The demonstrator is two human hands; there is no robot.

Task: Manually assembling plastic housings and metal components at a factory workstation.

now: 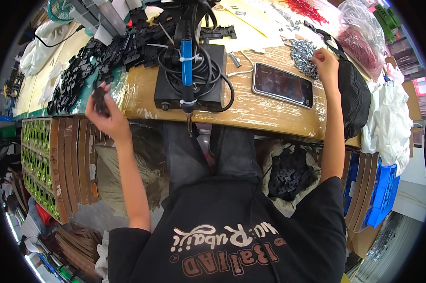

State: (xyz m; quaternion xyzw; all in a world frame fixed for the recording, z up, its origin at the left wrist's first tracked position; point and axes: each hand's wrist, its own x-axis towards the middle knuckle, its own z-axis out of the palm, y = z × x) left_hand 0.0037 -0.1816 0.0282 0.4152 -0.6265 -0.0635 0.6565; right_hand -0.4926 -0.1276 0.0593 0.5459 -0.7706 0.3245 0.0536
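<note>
My left hand (110, 115) is closed around a small black plastic part (99, 100) at the table's front edge, just below a heap of similar black parts (78, 70). Over at the right, my right hand (327, 68) has its fingertips pinched at the edge of a pile of small silvery metal pieces (301, 54). Whatever is between those fingertips is too small to make out. Between my hands, a blue-handled tool (187, 63) with a metal tip stands upright, tip down, in front of a black box (163, 89) with a coiled black cable.
A phone (282, 85) lies on the film-covered table (241, 113). A black bag (354, 94) hangs beside my right forearm. Red pieces (307, 10) and a clear bag (361, 47) are at the far right. Under the table, an open sack (290, 174) holds black parts.
</note>
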